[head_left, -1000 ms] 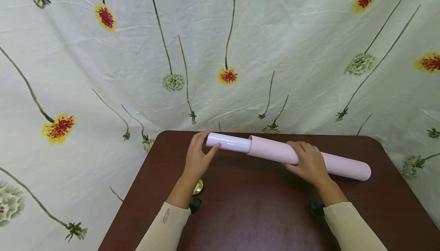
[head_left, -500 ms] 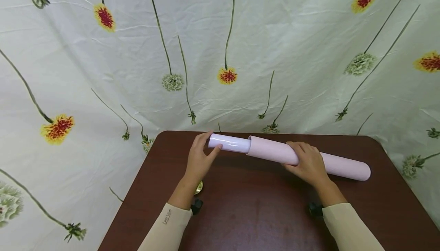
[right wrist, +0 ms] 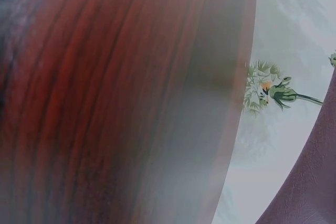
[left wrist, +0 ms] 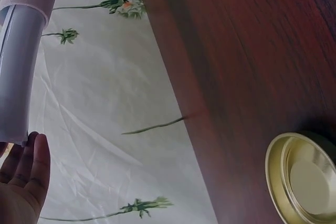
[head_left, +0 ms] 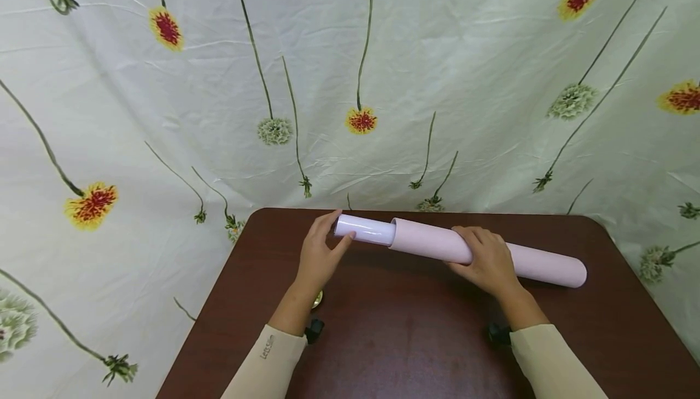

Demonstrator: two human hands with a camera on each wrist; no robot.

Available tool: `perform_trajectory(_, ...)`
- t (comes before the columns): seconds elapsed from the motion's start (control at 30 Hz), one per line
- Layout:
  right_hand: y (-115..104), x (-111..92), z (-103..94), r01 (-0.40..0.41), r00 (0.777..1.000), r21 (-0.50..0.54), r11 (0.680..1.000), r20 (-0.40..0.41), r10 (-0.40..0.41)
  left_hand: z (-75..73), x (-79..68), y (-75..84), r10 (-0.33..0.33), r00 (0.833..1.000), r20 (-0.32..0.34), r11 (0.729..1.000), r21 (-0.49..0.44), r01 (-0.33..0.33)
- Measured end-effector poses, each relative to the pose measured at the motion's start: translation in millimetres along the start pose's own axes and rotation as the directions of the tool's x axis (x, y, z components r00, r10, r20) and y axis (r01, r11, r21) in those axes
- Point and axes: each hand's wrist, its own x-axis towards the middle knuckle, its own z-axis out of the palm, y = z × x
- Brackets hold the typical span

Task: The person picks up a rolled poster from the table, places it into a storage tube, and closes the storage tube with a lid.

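My right hand (head_left: 483, 259) grips a long pale pink tube (head_left: 429, 240) around its middle, holding it slantwise over the far part of the table. Out of the tube's left opening sticks a glossy white roll (head_left: 365, 229), which looks like rolled-up sheet. At the roll's outer end is my left hand (head_left: 319, 256), thumb on the near side and fingers behind and over the end. The left wrist view shows the roll (left wrist: 18, 77) with a lengthwise seam, fingertips right at its end, and the tube's rim (left wrist: 39, 11) around it. How far the roll reaches inside is hidden.
A round gold-coloured lid (head_left: 318, 299) lies on the dark red-brown table (head_left: 404, 338), partly behind my left forearm; its hollow side shows in the left wrist view. A white flower-printed cloth (head_left: 328, 83) hangs behind the table's far edge.
My left hand has moved slightly right, and less of the white roll sticks out of the tube. The tube and my right hand have shifted a touch left.
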Motion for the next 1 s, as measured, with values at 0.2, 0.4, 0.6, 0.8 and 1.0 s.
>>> perform_trajectory(0.2,-2,0,1.0,0.002,1.0,0.0,1.0,0.0,-0.002,2.0,-0.7,3.9,-0.009,1.0,0.009,1.0,-0.007,0.009)
perform_trajectory(0.4,-2,-1,2.4,0.001,1.0,0.0,1.0,0.0,-0.001,4.4,-1.2,5.4,-0.017,1.0,0.01,1.0,-0.012,0.017)
perform_trajectory(0.6,-5,0,2.9,0.003,1.0,0.004,1.0,0.002,-0.003,6.7,-3.4,6.1,-0.025,1.0,0.006,0.999,-0.023,0.025)
perform_trajectory(0.8,-7,0,3.5,0.005,1.0,0.004,1.0,0.007,-0.005,11.2,-5.5,6.0,-0.004,1.0,0.004,0.999,-0.047,0.004)
perform_trajectory(1.0,-9,0,5.1,0.014,1.0,0.0,1.0,0.001,-0.014,13.3,-7.7,4.9,0.006,1.0,0.003,0.999,-0.054,-0.006)
